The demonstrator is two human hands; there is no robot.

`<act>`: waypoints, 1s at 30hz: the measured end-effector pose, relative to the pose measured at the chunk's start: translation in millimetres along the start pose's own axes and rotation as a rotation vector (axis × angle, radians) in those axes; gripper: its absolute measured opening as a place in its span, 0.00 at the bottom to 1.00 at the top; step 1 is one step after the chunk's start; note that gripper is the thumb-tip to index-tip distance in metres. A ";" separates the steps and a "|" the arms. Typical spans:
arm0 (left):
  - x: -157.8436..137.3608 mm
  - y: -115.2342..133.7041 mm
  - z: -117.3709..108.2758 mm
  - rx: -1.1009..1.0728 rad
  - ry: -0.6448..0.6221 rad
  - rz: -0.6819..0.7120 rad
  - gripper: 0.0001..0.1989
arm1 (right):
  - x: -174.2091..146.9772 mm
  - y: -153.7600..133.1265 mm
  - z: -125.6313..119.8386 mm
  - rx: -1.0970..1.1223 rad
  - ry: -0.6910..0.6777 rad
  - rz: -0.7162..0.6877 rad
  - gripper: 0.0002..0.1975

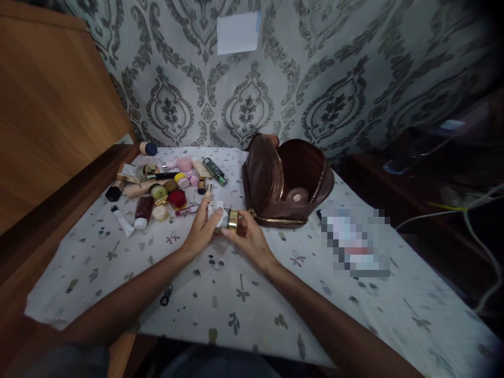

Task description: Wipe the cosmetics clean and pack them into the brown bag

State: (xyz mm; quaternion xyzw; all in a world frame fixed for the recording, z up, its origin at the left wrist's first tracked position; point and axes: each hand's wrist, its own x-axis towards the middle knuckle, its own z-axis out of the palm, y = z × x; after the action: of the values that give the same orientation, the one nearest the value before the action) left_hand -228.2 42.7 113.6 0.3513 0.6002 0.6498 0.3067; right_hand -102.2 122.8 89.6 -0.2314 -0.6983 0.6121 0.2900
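Note:
Over the middle of the table, both hands meet at a small bottle with a gold cap [233, 221], held lying nearly sideways. My left hand [202, 229] is closed around its body, pressing a crumpled white wipe [217, 214] against it. At the cap end, the fingers of my right hand [252, 239] are closed on the bottle. Most of the bottle's body is hidden by the wipe and fingers. Just behind my right hand stands a brown leather bag [262, 181], unzipped, with its flap hanging at the front.
Cosmetics cluster at the left: a red jar [177, 199], a dark red tube [144, 211], a white tube [123, 220] and a green bottle [214, 171]. A pixelated flat object [350, 244] lies at right. A wooden panel [59, 79] borders the table's left; cables [444, 212] hang right.

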 end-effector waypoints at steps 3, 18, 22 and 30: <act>-0.3 5.2 -2.4 0.134 -0.028 0.135 0.09 | -1.3 -0.9 1.3 0.067 -0.024 0.012 0.28; 4.6 -0.1 0.9 -0.203 -0.002 -0.107 0.12 | -1.9 -7.1 -4.0 -0.101 -0.004 -0.111 0.37; -0.2 4.0 -1.0 0.118 0.019 0.179 0.08 | -0.3 -4.0 2.7 0.187 0.027 0.109 0.35; 4.2 7.9 -7.1 0.289 -0.069 0.270 0.08 | -2.0 0.0 1.5 0.112 0.018 -0.029 0.31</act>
State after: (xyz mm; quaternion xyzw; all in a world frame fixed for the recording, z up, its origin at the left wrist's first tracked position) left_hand -236.2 41.4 121.5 0.4908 0.6238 0.5798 0.1837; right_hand -101.8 120.3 89.2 -0.2100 -0.6638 0.6437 0.3177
